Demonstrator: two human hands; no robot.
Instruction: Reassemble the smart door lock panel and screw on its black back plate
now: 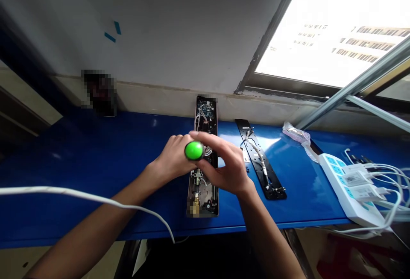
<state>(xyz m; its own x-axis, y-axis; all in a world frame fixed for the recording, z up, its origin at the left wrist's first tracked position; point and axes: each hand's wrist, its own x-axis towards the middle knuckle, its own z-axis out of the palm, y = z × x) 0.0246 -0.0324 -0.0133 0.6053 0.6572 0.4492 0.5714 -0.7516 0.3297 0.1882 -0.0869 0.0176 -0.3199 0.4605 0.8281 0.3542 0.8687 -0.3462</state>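
A long, narrow open device housing point(213, 202) stands lengthwise before me on the blue table, with circuit board, wires and brass fittings inside. Over its middle is a green-ended screwdriver point(194, 150), seen almost end-on, so its shaft and tip are hidden. My right hand point(229, 165) curls thumb and index finger around its handle. Close against it on the left lies my left hand point(176, 155), back upward, its fingertips hidden behind the handle and over the housing. To the right rests a black cover plate point(258, 159) with a wire harness along it.
A white power strip point(339, 185) with several plugged adapters and cables occupies the right end of the blue table point(153, 129). Behind it lies a plastic-wrapped packet point(296, 133). A white cable point(96, 198) crosses above my left forearm. Wall and window bound the back.
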